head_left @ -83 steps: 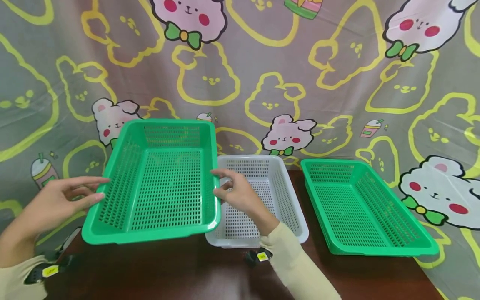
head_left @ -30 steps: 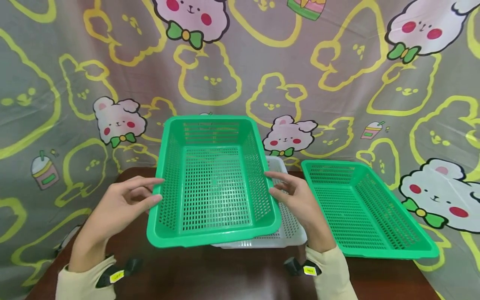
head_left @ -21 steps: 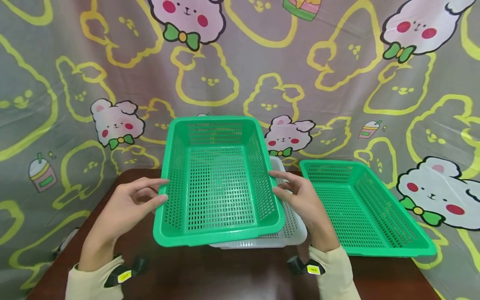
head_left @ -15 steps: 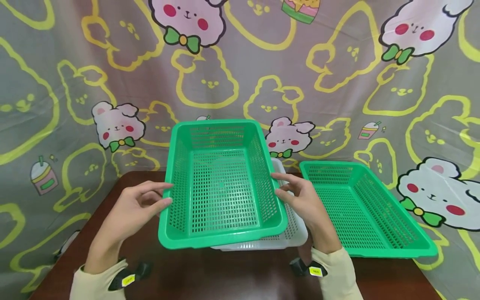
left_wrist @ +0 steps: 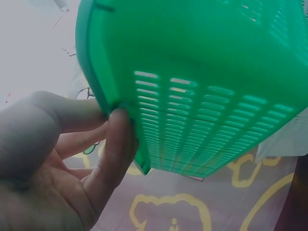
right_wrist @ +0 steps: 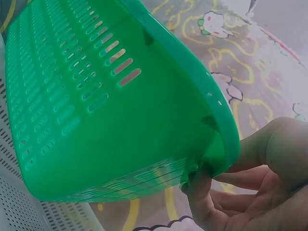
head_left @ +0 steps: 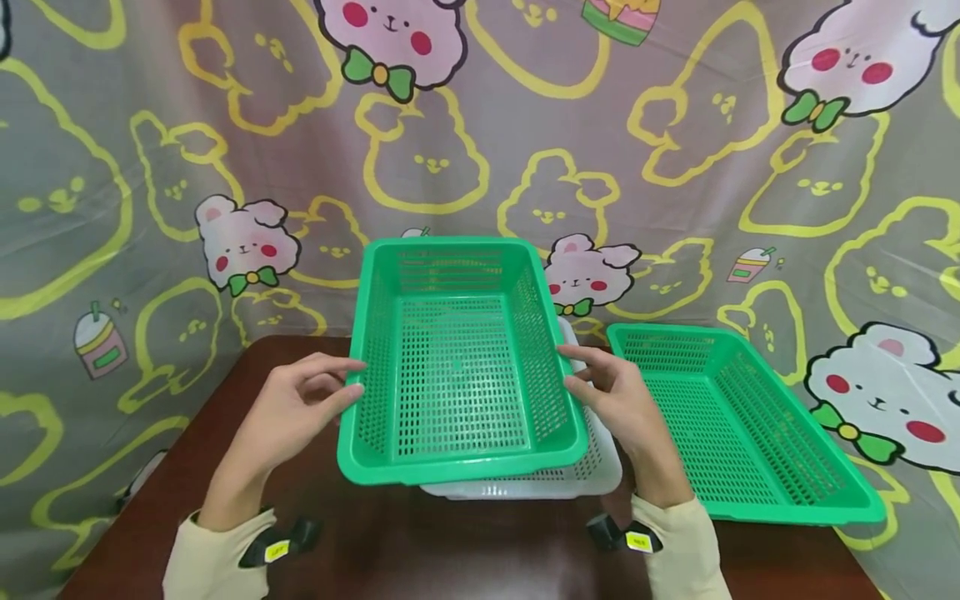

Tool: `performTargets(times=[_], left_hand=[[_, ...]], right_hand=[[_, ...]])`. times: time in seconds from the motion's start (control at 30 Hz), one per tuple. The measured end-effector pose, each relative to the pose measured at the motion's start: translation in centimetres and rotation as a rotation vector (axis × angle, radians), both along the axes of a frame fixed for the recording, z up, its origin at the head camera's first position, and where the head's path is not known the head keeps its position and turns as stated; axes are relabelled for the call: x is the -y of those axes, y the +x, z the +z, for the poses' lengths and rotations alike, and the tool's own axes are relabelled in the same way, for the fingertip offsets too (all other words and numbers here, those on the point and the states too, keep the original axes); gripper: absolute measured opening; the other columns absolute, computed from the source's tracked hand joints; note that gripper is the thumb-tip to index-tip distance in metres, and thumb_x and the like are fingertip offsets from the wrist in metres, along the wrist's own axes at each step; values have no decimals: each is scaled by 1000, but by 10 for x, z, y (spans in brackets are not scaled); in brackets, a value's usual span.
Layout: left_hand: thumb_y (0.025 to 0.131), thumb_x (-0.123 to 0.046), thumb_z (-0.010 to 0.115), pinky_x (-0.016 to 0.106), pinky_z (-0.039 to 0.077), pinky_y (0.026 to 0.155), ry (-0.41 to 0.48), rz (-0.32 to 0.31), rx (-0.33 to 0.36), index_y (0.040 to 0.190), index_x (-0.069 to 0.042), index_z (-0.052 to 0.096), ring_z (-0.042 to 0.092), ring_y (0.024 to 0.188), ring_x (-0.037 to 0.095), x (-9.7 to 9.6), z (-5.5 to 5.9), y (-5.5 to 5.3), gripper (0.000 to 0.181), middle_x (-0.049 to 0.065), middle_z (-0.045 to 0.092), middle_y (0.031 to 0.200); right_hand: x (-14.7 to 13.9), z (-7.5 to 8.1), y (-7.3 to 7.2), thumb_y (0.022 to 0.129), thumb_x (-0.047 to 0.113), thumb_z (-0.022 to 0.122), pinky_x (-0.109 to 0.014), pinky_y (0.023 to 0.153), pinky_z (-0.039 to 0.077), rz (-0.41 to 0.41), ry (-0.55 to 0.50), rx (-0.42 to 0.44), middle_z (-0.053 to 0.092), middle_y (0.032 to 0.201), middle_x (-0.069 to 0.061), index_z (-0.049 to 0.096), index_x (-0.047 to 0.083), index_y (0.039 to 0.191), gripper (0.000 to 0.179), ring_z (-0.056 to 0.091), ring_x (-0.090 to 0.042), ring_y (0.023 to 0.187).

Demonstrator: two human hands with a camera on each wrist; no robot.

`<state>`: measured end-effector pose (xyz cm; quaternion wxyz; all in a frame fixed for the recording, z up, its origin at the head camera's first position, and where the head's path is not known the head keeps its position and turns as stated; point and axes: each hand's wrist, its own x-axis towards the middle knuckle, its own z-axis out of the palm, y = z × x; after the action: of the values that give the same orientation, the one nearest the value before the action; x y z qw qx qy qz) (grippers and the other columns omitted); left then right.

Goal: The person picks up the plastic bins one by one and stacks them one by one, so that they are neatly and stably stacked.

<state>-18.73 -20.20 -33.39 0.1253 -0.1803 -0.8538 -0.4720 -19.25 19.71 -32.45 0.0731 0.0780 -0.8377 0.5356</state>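
While both arms reach forward in the head view, the left hand and the right hand pinch opposite side rims of a green basket. It is raised over a dark brown table and tilted, so that its slotted inside faces the camera. Partly hidden behind and below it is a white basket, its right side and near edge showing; whether the two touch cannot be told. To the right, on the table, lies a second green basket. Cream sleeves cover both forearms, and a grey cloth printed with rabbits and yellow outlines hangs behind.

From the left wrist, the left hand grasps the rim of the raised basket, one fingertip pressed against the outer wall just beside the rows of slots.

From the right wrist, the right hand grasps the opposite rim, a fingertip tucked under its edge. Part of the white basket shows at the left border, and the cloth fills much of the background.
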Motion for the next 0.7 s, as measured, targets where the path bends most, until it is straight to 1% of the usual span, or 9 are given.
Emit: performTargets(times=[0.1,0.2,0.27,0.33,0.43,0.57,0.7], left_hand=[[96,-13,73,30,61,61,32,-13,-12,124,-5,71,67,71,19,-5,-1,-1,29,12,66,100],[97,-12,72,31,61,59,63,-28,-3,125,-4,71,66,67,15,-10,-2,0,30,14,64,107],[97,-12,72,32,60,57,79,-38,9,126,-3,71,66,64,15,-14,-2,0,31,15,63,110],[98,-13,71,32,60,57,90,-44,17,127,-3,71,66,62,15,-16,-3,0,31,15,63,112],[98,-12,71,31,60,57,101,-50,7,127,-2,71,66,62,17,-18,-5,-1,31,16,63,111],[98,-12,71,31,59,56,119,-60,0,127,-2,71,65,61,18,-21,-8,-2,31,16,63,112],[98,-13,71,30,59,56,127,-59,-4,127,-2,71,65,61,17,-25,-9,-3,31,16,64,114]], right_hand=[[-4,0,0,101,7,64,-27,78,56,-8,7,-4,68,103,-20,63,10,141,40,63,-17,88],[-7,0,1,101,7,64,-24,77,54,-16,11,-24,66,104,-18,63,9,141,40,61,-17,88],[-8,0,0,101,7,64,-23,76,53,-19,12,-39,65,104,-16,63,8,141,40,60,-16,89],[-10,-1,0,101,6,64,-22,74,52,-23,17,-51,64,103,-14,63,7,141,39,59,-15,89],[-11,-2,-1,101,6,63,-23,73,51,-26,28,-52,64,103,-13,63,6,141,39,59,-15,89],[-14,-3,-2,102,7,63,-24,72,51,-41,54,-47,66,110,-18,62,7,142,40,58,-15,92],[-18,-2,-2,103,11,62,-26,75,52,-47,72,-34,67,123,-18,61,10,144,41,57,-16,98]])
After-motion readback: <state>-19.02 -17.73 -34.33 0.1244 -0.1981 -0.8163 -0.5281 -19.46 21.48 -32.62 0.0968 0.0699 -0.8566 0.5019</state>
